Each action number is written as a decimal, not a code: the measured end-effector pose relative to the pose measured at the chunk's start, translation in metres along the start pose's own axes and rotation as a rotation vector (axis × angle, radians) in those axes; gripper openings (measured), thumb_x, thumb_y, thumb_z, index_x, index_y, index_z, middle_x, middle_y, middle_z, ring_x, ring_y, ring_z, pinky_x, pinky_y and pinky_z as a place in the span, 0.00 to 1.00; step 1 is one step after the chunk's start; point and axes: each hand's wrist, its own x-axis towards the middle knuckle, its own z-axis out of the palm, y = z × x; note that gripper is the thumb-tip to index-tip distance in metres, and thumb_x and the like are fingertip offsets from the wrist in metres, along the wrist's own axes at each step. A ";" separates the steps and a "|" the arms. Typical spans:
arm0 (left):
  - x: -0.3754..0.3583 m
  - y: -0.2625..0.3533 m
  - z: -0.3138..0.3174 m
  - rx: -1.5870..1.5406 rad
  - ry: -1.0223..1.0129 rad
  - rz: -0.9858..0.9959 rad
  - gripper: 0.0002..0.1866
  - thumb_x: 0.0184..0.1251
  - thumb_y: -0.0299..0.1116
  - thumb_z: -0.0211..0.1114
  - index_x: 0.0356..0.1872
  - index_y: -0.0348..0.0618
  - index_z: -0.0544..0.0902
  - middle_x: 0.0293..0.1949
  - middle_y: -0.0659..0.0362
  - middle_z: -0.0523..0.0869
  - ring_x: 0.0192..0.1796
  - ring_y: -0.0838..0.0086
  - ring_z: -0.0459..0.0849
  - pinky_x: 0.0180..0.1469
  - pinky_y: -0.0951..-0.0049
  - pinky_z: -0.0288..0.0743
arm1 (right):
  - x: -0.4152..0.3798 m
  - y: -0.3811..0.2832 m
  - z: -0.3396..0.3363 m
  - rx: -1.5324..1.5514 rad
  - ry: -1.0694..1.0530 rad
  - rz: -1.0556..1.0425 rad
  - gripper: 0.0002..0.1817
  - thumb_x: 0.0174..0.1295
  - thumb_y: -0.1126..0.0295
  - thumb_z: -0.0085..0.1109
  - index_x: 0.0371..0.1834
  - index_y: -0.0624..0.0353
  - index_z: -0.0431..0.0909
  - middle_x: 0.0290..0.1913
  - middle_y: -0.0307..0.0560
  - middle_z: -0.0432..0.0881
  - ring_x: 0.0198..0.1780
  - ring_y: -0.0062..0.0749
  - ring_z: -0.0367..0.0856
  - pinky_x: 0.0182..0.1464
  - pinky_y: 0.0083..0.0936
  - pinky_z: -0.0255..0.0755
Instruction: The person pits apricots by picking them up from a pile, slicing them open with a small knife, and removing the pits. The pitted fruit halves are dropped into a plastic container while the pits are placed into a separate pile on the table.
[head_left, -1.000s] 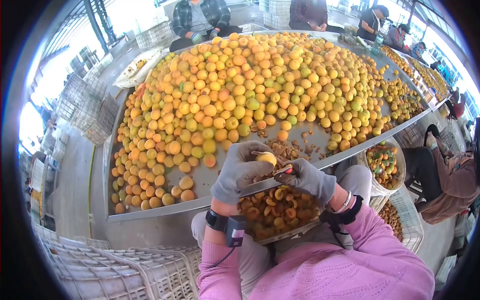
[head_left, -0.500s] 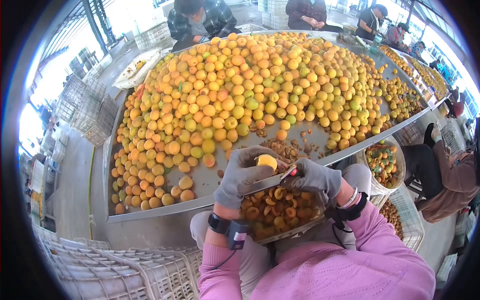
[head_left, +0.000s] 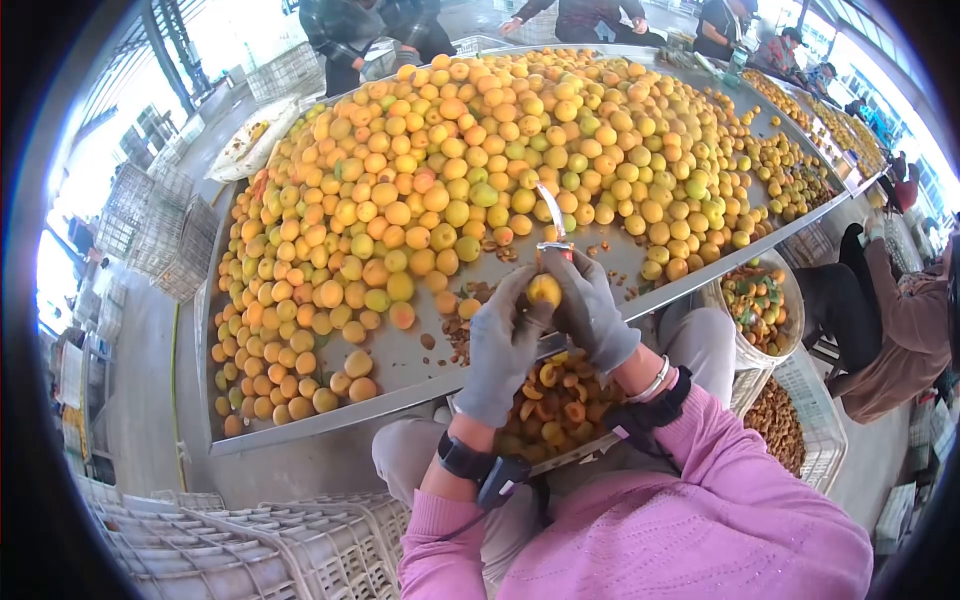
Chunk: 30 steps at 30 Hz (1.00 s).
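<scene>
My left hand [head_left: 502, 345], in a grey glove, has its fingers wrapped round the near side of a yellow-orange apricot [head_left: 544, 290]. My gloved right hand [head_left: 590, 312] touches the same fruit from the right and grips a small knife [head_left: 552, 214] with a red part at its handle. The curved blade points up and away, over the metal table [head_left: 400, 352]. A large heap of apricots [head_left: 450, 170] lies beyond the hands. Below them, a container of split apricot pieces [head_left: 560, 405] stands at my lap.
Brown pits or scraps lie on the table near my hands. A basket of fruit and leaves [head_left: 757, 305] and a crate of pits [head_left: 775, 425] stand at the right. White crates [head_left: 300, 540] are at the lower left. Several people sit around the tables.
Both hands have moved up and away from the container of pieces, closer together around the fruit. The knife blade now points upward. The people across the table have moved their arms.
</scene>
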 end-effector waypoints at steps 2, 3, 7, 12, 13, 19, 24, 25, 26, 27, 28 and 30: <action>0.000 0.002 -0.002 0.061 0.024 0.034 0.21 0.68 0.32 0.66 0.57 0.31 0.76 0.44 0.55 0.85 0.45 0.76 0.82 0.49 0.74 0.77 | 0.001 0.000 -0.003 -0.187 -0.109 -0.107 0.16 0.69 0.61 0.59 0.45 0.66 0.78 0.35 0.37 0.80 0.33 0.15 0.75 0.35 0.16 0.71; 0.000 0.000 -0.003 0.062 0.027 0.032 0.21 0.68 0.32 0.66 0.57 0.31 0.76 0.44 0.55 0.85 0.45 0.76 0.82 0.49 0.74 0.77 | 0.003 -0.001 -0.001 -0.186 -0.112 -0.104 0.16 0.69 0.61 0.59 0.45 0.66 0.78 0.35 0.37 0.80 0.33 0.15 0.75 0.35 0.16 0.71; -0.001 -0.005 0.003 0.296 0.083 0.091 0.19 0.70 0.38 0.64 0.53 0.33 0.77 0.38 0.51 0.83 0.38 0.73 0.81 0.40 0.72 0.75 | 0.001 -0.008 0.007 -0.046 0.021 -0.027 0.12 0.68 0.66 0.60 0.44 0.65 0.79 0.34 0.35 0.79 0.34 0.14 0.73 0.36 0.15 0.70; -0.007 -0.007 0.015 0.086 0.161 -0.013 0.18 0.73 0.41 0.62 0.48 0.34 0.77 0.31 0.52 0.82 0.32 0.74 0.79 0.33 0.72 0.72 | -0.005 0.006 0.019 0.082 0.081 -0.181 0.06 0.67 0.70 0.60 0.39 0.63 0.79 0.32 0.31 0.78 0.33 0.12 0.71 0.33 0.16 0.68; -0.007 -0.014 0.016 -0.045 0.174 -0.069 0.16 0.74 0.41 0.60 0.48 0.35 0.78 0.32 0.56 0.82 0.32 0.77 0.79 0.33 0.74 0.72 | -0.006 0.007 0.020 0.048 0.099 -0.193 0.06 0.67 0.71 0.60 0.36 0.62 0.78 0.29 0.32 0.77 0.31 0.13 0.71 0.32 0.18 0.68; -0.008 -0.027 0.021 -0.727 0.254 -0.282 0.11 0.78 0.37 0.54 0.49 0.39 0.78 0.40 0.63 0.83 0.39 0.82 0.81 0.37 0.79 0.75 | 0.005 0.007 0.015 -0.521 0.069 -0.474 0.08 0.57 0.73 0.63 0.26 0.61 0.73 0.21 0.45 0.72 0.23 0.30 0.72 0.27 0.28 0.67; -0.008 -0.025 0.011 -0.971 0.285 -0.549 0.15 0.74 0.36 0.59 0.53 0.36 0.76 0.46 0.57 0.84 0.45 0.73 0.85 0.46 0.73 0.79 | 0.011 0.002 0.009 -0.778 -0.136 -0.823 0.09 0.48 0.75 0.65 0.24 0.61 0.72 0.21 0.48 0.72 0.20 0.38 0.71 0.25 0.30 0.65; -0.010 -0.027 0.006 -0.372 0.165 -0.322 0.13 0.76 0.36 0.58 0.53 0.39 0.76 0.41 0.59 0.83 0.40 0.76 0.83 0.40 0.75 0.79 | 0.014 0.002 0.006 -0.779 -0.132 -0.817 0.09 0.48 0.75 0.65 0.24 0.61 0.72 0.21 0.48 0.72 0.20 0.38 0.71 0.25 0.30 0.65; -0.015 -0.029 0.005 0.215 0.037 -0.088 0.11 0.77 0.36 0.56 0.52 0.43 0.76 0.37 0.61 0.82 0.35 0.78 0.82 0.33 0.76 0.79 | 0.017 0.002 0.001 -0.789 -0.194 -0.737 0.09 0.49 0.72 0.66 0.26 0.60 0.74 0.23 0.48 0.74 0.22 0.38 0.73 0.27 0.29 0.67; -0.017 -0.031 0.006 0.212 0.036 -0.095 0.11 0.77 0.36 0.56 0.52 0.43 0.76 0.37 0.61 0.82 0.35 0.78 0.82 0.33 0.76 0.79 | 0.021 0.003 -0.004 -0.796 -0.259 -0.660 0.10 0.50 0.69 0.68 0.28 0.59 0.76 0.25 0.49 0.75 0.25 0.38 0.76 0.29 0.29 0.69; -0.018 -0.032 0.006 0.256 0.065 0.114 0.11 0.76 0.36 0.55 0.50 0.43 0.76 0.37 0.60 0.83 0.36 0.77 0.83 0.33 0.76 0.78 | 0.028 0.006 -0.007 -0.795 -0.259 -0.659 0.10 0.50 0.69 0.68 0.28 0.59 0.76 0.25 0.49 0.75 0.25 0.38 0.76 0.29 0.29 0.69; -0.012 -0.024 0.002 0.304 0.091 0.327 0.10 0.76 0.37 0.55 0.49 0.42 0.76 0.36 0.58 0.83 0.36 0.77 0.83 0.32 0.76 0.78 | 0.045 0.023 -0.017 0.102 -0.119 -0.009 0.10 0.48 0.71 0.68 0.30 0.61 0.78 0.28 0.48 0.78 0.26 0.41 0.77 0.31 0.27 0.70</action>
